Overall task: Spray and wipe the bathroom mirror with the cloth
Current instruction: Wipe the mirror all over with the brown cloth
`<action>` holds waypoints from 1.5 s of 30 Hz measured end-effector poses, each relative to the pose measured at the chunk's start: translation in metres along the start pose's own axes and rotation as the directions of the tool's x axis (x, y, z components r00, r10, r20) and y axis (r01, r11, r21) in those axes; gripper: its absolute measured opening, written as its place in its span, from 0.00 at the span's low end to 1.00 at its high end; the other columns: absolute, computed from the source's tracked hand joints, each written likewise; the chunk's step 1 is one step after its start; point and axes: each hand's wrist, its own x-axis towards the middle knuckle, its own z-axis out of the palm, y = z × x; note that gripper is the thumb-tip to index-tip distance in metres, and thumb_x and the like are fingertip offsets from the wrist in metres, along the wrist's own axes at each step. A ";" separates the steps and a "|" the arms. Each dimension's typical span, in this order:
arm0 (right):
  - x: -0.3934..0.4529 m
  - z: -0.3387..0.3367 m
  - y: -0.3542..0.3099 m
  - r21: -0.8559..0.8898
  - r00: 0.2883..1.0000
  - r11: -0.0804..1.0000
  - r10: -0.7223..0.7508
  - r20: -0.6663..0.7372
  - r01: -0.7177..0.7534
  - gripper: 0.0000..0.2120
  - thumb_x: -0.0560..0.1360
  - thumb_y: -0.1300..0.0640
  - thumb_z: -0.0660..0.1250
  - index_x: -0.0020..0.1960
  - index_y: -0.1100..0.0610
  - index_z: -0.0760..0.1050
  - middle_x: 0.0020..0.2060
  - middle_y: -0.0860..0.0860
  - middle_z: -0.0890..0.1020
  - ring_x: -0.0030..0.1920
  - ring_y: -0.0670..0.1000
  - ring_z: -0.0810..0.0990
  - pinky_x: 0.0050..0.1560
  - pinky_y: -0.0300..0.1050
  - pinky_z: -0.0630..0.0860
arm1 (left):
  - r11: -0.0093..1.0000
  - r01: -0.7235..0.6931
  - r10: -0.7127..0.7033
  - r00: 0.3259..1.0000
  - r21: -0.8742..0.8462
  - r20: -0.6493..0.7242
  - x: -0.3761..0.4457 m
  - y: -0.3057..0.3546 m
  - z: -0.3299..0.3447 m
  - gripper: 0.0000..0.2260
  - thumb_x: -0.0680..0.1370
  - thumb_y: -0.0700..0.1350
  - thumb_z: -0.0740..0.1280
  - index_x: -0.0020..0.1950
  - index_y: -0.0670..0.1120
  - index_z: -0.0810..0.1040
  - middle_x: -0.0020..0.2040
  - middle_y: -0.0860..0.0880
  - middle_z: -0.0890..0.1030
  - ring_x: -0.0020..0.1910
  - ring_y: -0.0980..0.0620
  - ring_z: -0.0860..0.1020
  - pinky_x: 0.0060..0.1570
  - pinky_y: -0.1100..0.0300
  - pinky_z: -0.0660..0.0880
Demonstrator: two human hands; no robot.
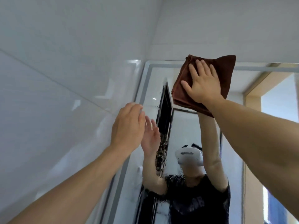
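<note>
The bathroom mirror fills the lower right of the view, with a pale frosted border along its top and left edges. A folded brown cloth lies flat against the mirror's upper part, partly over the top border. My right hand presses on the cloth with fingers spread. My left hand is raised at the mirror's left edge, fingers together and slightly curved, holding nothing. Wet streaks and droplets show on the glass below my left hand. No spray bottle is in view.
White glossy wall tiles run along the left, meeting the mirror wall at a corner. The mirror reflects a person in a dark shirt with a white headset, a dark window frame and a doorway at the right.
</note>
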 end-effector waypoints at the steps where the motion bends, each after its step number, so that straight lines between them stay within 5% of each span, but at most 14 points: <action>1: 0.008 0.001 -0.011 0.004 1.000 1.000 0.003 0.001 -0.003 0.36 0.80 0.35 0.49 0.81 0.55 0.55 0.81 0.58 0.57 0.82 0.57 0.52 0.81 0.59 0.47 | 1.000 -0.002 0.002 1.000 0.006 0.002 0.002 -0.004 0.000 0.14 0.84 0.46 0.55 0.64 0.45 0.75 0.64 0.50 0.76 0.62 0.50 0.73 0.57 0.60 0.69; 6: 0.024 0.006 -0.069 0.018 0.988 0.988 -0.151 0.018 0.150 0.36 0.79 0.34 0.50 0.81 0.54 0.56 0.81 0.55 0.58 0.82 0.55 0.53 0.81 0.57 0.47 | 1.000 -0.002 0.002 1.000 -0.012 -0.002 0.010 -0.011 -0.004 0.16 0.84 0.46 0.56 0.69 0.45 0.74 0.69 0.49 0.74 0.68 0.49 0.71 0.66 0.54 0.70; 13: -0.026 0.010 -0.101 0.102 0.893 0.894 -0.444 0.068 0.437 0.35 0.78 0.36 0.56 0.79 0.53 0.62 0.80 0.54 0.62 0.81 0.54 0.56 0.81 0.54 0.49 | 1.000 0.002 -0.003 0.999 -0.021 -0.040 -0.004 -0.004 -0.001 0.12 0.82 0.46 0.58 0.62 0.44 0.77 0.62 0.49 0.77 0.60 0.47 0.75 0.57 0.51 0.74; 19: -0.010 0.008 -0.067 0.074 0.960 0.959 -0.278 0.024 0.275 0.36 0.79 0.35 0.55 0.79 0.57 0.61 0.79 0.55 0.63 0.80 0.54 0.57 0.81 0.52 0.50 | 0.991 -0.019 0.009 0.997 -0.135 -0.078 0.008 0.013 0.000 0.13 0.82 0.49 0.56 0.59 0.47 0.76 0.59 0.52 0.77 0.57 0.52 0.75 0.54 0.58 0.72; 25: 0.057 0.013 -0.089 0.064 0.992 0.990 -0.129 0.015 0.127 0.36 0.80 0.36 0.50 0.82 0.56 0.53 0.81 0.53 0.57 0.82 0.53 0.51 0.81 0.54 0.47 | 0.989 -0.081 0.066 0.990 -0.121 -0.123 0.039 0.007 -0.003 0.13 0.81 0.36 0.58 0.62 0.44 0.77 0.61 0.51 0.77 0.58 0.52 0.75 0.55 0.62 0.71; 28: 0.078 0.018 -0.111 0.062 0.995 0.993 -0.101 0.018 0.100 0.36 0.80 0.37 0.50 0.82 0.55 0.53 0.82 0.52 0.56 0.82 0.53 0.51 0.81 0.55 0.47 | 0.990 -0.046 0.028 0.991 -0.133 -0.131 0.055 -0.006 -0.006 0.18 0.78 0.31 0.57 0.65 0.41 0.77 0.64 0.47 0.77 0.62 0.50 0.75 0.62 0.63 0.69; 32: 0.075 0.025 -0.140 0.064 0.987 0.986 -0.156 0.039 0.153 0.36 0.80 0.38 0.51 0.82 0.56 0.54 0.82 0.53 0.55 0.82 0.55 0.51 0.81 0.56 0.47 | 0.989 -0.018 -0.010 0.981 -0.145 -0.194 0.065 -0.009 -0.013 0.19 0.76 0.29 0.57 0.64 0.39 0.77 0.63 0.44 0.79 0.61 0.49 0.76 0.55 0.72 0.63; 37: 0.018 0.025 -0.158 0.071 0.985 0.984 -0.165 0.053 0.161 0.36 0.80 0.38 0.50 0.82 0.58 0.55 0.81 0.55 0.57 0.82 0.57 0.51 0.81 0.58 0.47 | 0.991 0.000 -0.024 0.983 -0.131 -0.181 0.037 -0.012 -0.023 0.17 0.78 0.31 0.57 0.62 0.39 0.79 0.60 0.43 0.80 0.60 0.48 0.76 0.54 0.77 0.61; 45: -0.208 0.033 -0.220 0.338 0.943 0.914 -0.289 0.162 0.223 0.35 0.81 0.43 0.47 0.82 0.60 0.49 0.82 0.56 0.51 0.82 0.57 0.43 0.81 0.55 0.42 | 1.000 0.001 -0.002 1.000 -0.024 -0.011 -0.051 0.001 -0.038 0.18 0.78 0.31 0.56 0.63 0.39 0.79 0.63 0.45 0.79 0.62 0.49 0.76 0.63 0.68 0.66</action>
